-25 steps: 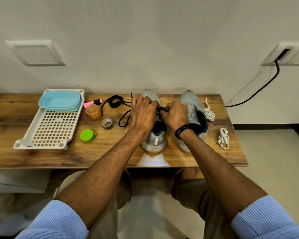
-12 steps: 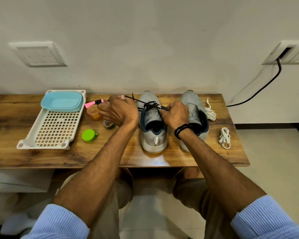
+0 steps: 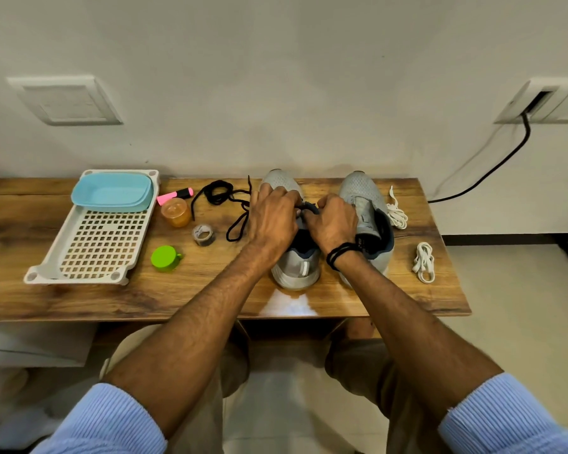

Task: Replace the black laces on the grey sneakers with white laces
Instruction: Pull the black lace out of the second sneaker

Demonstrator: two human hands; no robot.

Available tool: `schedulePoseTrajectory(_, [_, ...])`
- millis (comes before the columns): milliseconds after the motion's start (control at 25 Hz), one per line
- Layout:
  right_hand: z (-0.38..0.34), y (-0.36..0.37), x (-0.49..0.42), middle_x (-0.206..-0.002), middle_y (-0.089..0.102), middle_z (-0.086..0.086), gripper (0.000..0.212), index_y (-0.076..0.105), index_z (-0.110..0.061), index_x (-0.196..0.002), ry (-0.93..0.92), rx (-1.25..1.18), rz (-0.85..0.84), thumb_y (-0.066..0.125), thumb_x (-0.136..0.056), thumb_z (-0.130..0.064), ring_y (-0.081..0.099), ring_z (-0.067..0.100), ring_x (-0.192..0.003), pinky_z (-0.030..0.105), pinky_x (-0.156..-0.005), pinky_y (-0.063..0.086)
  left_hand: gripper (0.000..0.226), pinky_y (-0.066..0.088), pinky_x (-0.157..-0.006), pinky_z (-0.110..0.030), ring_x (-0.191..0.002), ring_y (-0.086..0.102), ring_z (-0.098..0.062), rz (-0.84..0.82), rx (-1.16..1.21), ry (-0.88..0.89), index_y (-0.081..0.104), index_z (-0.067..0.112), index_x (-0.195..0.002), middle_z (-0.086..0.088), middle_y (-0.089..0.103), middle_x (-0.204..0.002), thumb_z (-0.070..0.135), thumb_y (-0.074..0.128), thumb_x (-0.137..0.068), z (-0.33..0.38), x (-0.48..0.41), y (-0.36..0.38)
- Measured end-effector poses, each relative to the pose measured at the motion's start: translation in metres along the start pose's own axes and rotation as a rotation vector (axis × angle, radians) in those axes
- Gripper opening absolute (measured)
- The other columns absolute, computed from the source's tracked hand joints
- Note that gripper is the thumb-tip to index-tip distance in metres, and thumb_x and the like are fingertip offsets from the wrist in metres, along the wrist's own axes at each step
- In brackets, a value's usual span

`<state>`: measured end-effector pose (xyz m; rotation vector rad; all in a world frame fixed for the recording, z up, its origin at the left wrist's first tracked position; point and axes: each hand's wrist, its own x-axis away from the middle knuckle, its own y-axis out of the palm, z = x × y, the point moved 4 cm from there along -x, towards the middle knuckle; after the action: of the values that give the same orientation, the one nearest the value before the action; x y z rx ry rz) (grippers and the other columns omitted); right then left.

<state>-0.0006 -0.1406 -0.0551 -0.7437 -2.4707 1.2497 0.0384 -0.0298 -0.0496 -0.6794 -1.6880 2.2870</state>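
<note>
Your left hand [image 3: 273, 221] and right hand [image 3: 333, 221] meet over the lacing of the sneaker [image 3: 295, 270] at the centre of the frame. It stands on the tabletop [image 3: 210, 290] with its toe toward the wall. The fingers of both hands are curled, and between them they pinch a dark loop of the black lace [image 3: 309, 209]. A loose strand of it trails out on the wood just left of your left hand. How deep the left fingertips grip is hidden by the knuckles. Further left, near the back edge, a spare black lace [image 3: 220, 193] lies coiled. The second sneaker [image 3: 361, 191] stands just right of your right hand with its tongue exposed. One white lace [image 3: 395, 213] lies bunched against its right side. Another white bundle [image 3: 423, 262] lies apart, nearer the right edge of the tabletop. At the left of the frame sits a slotted tray [image 3: 92, 244] with a blue tub [image 3: 112, 191] at its far end. Between the tray and the sneakers lie a pink highlighter [image 3: 174, 194], an orange jar [image 3: 175, 212], a tape roll [image 3: 204, 235] and a green cap [image 3: 164, 257].
</note>
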Motion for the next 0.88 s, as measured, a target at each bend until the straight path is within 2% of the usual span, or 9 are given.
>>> schedulePoseTrajectory(200, [-0.002,0.001,0.001,-0.087,0.069,0.014,0.02,0.066,-0.008,-0.083,-0.014,0.001,-0.02,0.067,-0.086,-0.028,0.065,0.034,-0.086,0.031,-0.063,0.041,0.027,0.033,-0.092,-0.038,-0.116,0.042,-0.03,-0.041,0.021,-0.066,0.068,0.024,-0.119,-0.007,0.065,-0.109,0.025,0.057,-0.094,0.0,0.001,0.0])
schedulePoseTrajectory(360, [-0.004,0.001,0.0,-0.093,0.07,0.016,0.02,0.068,-0.007,-0.091,-0.033,-0.004,-0.032,0.066,-0.088,-0.026,0.065,0.035,-0.089,0.037,-0.071,0.05,0.03,0.033,-0.093,-0.039,-0.118,0.04,-0.032,-0.061,0.037,-0.102,0.067,0.022,-0.123,-0.011,0.061,-0.115,0.024,0.056,-0.095,0.001,0.001,0.001])
schedulePoseTrajectory(640, [-0.007,0.002,0.002,-0.082,0.069,0.013,0.016,0.063,-0.011,-0.075,-0.044,-0.019,-0.049,0.062,-0.089,-0.018,0.065,0.032,-0.082,0.029,-0.061,0.037,0.03,0.032,-0.093,-0.04,-0.117,0.039,-0.034,-0.101,0.004,-0.131,0.067,0.019,-0.121,-0.014,0.056,-0.117,0.023,0.055,-0.094,0.002,0.001,-0.001])
schedulePoseTrajectory(720, [-0.01,0.001,0.003,-0.09,0.072,0.012,0.01,0.07,-0.012,-0.085,-0.058,-0.019,-0.039,0.062,-0.09,-0.015,0.066,0.031,-0.089,0.03,-0.065,0.043,0.03,0.032,-0.094,-0.041,-0.117,0.038,-0.034,-0.111,-0.004,-0.13,0.067,0.019,-0.122,-0.015,0.054,-0.119,0.024,0.054,-0.095,0.002,0.002,0.0])
schedulePoseTrajectory(800, [-0.013,-0.001,0.005,-0.103,0.074,0.009,0.017,0.074,-0.014,-0.103,-0.069,-0.03,-0.014,0.062,-0.091,-0.015,0.067,0.027,-0.099,0.029,-0.077,0.049,0.028,0.032,-0.093,-0.042,-0.117,0.038,-0.035,-0.148,-0.064,-0.107,0.067,0.02,-0.12,-0.015,0.052,-0.121,0.028,0.052,-0.098,0.005,0.005,0.003])
schedulePoseTrajectory(880, [-0.014,-0.002,0.004,-0.105,0.073,0.008,0.019,0.073,-0.014,-0.106,-0.069,-0.024,-0.004,0.062,-0.091,-0.015,0.067,0.026,-0.101,0.028,-0.081,0.049,0.028,0.032,-0.094,-0.042,-0.117,0.038,-0.036,-0.182,-0.101,-0.081,0.068,0.019,-0.118,-0.015,0.051,-0.122,0.03,0.05,-0.099,0.007,0.006,0.005])
